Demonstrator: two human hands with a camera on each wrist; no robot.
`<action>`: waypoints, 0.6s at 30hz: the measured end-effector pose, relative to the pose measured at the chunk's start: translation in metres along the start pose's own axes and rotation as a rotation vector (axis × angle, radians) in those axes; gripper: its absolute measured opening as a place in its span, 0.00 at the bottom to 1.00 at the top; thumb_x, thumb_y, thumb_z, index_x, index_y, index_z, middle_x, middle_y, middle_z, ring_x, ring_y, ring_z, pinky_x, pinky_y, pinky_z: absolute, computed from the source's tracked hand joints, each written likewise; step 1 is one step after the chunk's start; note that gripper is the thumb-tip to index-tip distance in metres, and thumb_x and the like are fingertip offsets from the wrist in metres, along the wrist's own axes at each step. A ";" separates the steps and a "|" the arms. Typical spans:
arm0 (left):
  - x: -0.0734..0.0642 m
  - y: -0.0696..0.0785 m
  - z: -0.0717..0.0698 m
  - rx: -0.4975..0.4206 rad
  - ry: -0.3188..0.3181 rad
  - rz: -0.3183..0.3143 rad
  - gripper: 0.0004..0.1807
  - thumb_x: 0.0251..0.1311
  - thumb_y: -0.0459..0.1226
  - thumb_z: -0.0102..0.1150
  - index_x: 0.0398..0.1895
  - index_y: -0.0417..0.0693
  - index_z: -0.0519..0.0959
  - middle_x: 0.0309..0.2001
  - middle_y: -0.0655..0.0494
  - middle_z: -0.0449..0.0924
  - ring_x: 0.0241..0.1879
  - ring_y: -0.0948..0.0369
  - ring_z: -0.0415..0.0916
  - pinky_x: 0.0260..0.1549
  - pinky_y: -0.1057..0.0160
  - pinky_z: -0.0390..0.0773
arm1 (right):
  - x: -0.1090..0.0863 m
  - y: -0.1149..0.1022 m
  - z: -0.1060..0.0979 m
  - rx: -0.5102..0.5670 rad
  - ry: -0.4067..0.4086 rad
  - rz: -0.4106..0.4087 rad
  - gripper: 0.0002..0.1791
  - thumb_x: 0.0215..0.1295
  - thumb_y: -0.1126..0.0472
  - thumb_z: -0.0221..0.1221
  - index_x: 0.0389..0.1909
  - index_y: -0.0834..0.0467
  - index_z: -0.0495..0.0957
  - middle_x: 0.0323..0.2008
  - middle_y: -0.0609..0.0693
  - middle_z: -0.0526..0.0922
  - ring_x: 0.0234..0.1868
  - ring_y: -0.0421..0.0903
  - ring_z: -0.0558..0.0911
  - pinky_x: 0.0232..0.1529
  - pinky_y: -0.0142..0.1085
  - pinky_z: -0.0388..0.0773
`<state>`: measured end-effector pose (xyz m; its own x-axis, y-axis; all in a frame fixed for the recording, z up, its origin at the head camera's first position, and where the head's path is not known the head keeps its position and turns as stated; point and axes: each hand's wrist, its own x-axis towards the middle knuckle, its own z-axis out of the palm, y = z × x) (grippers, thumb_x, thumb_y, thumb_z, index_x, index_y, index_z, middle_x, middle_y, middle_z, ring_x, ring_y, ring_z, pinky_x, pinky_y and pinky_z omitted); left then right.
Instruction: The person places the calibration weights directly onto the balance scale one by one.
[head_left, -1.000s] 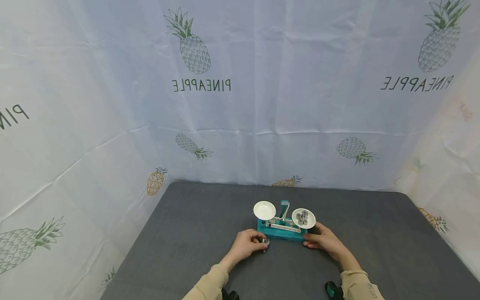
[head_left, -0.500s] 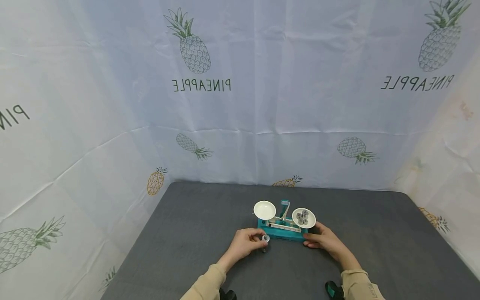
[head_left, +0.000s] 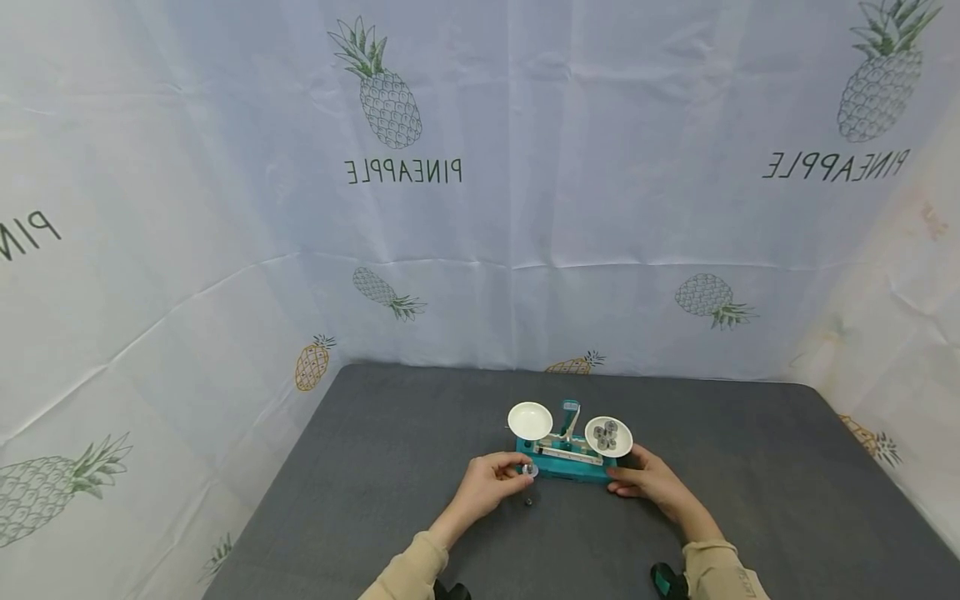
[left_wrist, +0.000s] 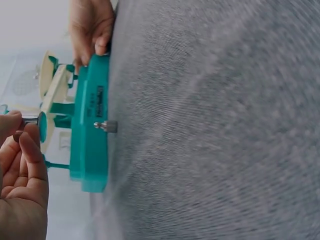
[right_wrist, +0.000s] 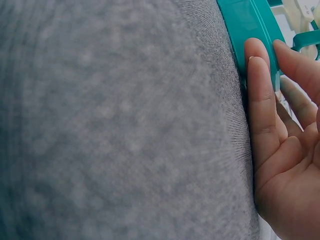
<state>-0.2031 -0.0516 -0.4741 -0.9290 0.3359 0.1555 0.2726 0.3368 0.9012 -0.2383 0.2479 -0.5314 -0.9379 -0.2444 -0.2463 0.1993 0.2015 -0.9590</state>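
Note:
A teal balance scale (head_left: pixel 570 468) with two white pans stands on the grey table. My left hand (head_left: pixel 486 485) pinches a shiny metal weight (head_left: pixel 530 470) between thumb and fingertips, in front of the scale's left end. In the left wrist view this weight (left_wrist: pixel 31 120) is held sideways, its flat disc-like end toward the scale. A smaller knobbed weight (left_wrist: pixel 111 126) stands on the table by the scale's base. My right hand (head_left: pixel 651 482) grips the right end of the base; its thumb and fingertips (right_wrist: pixel 258 75) lie against the teal plastic in the right wrist view.
Several metal weights (head_left: pixel 604 434) sit in the right pan (head_left: pixel 624 446). The left pan (head_left: pixel 529 421) is bare. A pineapple-print cloth (head_left: pixel 480 217) hangs behind and along the sides of the table (head_left: pixel 420 417).
My left hand has lifted the weight slightly and moved it away from me, toward the scale, uncovering the small weight on the table. My right hand has stayed on the base.

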 end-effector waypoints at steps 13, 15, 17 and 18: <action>-0.002 0.029 -0.012 -0.018 0.018 0.040 0.13 0.54 0.33 0.63 0.42 0.35 0.81 0.30 0.39 0.82 0.23 0.72 0.69 0.23 0.76 0.71 | 0.000 0.001 0.000 -0.001 -0.006 -0.002 0.47 0.59 0.59 0.62 0.70 0.69 0.42 0.52 0.68 0.71 0.34 0.43 0.84 0.36 0.35 0.82; -0.001 0.031 -0.013 -0.027 0.027 0.038 0.13 0.54 0.32 0.63 0.42 0.35 0.81 0.29 0.38 0.81 0.22 0.71 0.68 0.23 0.76 0.70 | 0.000 0.001 0.000 -0.001 -0.008 -0.003 0.47 0.59 0.59 0.62 0.70 0.69 0.42 0.52 0.68 0.70 0.34 0.43 0.84 0.36 0.35 0.82; 0.001 0.035 -0.015 -0.035 0.040 0.036 0.13 0.54 0.32 0.63 0.43 0.34 0.81 0.29 0.38 0.81 0.22 0.70 0.68 0.23 0.76 0.70 | 0.000 0.001 -0.001 -0.001 -0.010 -0.006 0.47 0.59 0.58 0.62 0.70 0.69 0.42 0.51 0.67 0.71 0.34 0.43 0.84 0.36 0.35 0.82; 0.001 0.037 -0.016 -0.037 0.046 0.037 0.13 0.54 0.32 0.63 0.43 0.34 0.81 0.29 0.38 0.81 0.22 0.70 0.68 0.23 0.76 0.69 | 0.000 0.001 -0.001 -0.001 -0.011 -0.007 0.47 0.59 0.58 0.62 0.70 0.69 0.42 0.50 0.66 0.72 0.34 0.43 0.84 0.36 0.35 0.82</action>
<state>-0.1983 -0.0527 -0.4346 -0.9291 0.3067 0.2064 0.2982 0.2916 0.9089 -0.2384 0.2491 -0.5325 -0.9361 -0.2564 -0.2409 0.1923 0.2004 -0.9606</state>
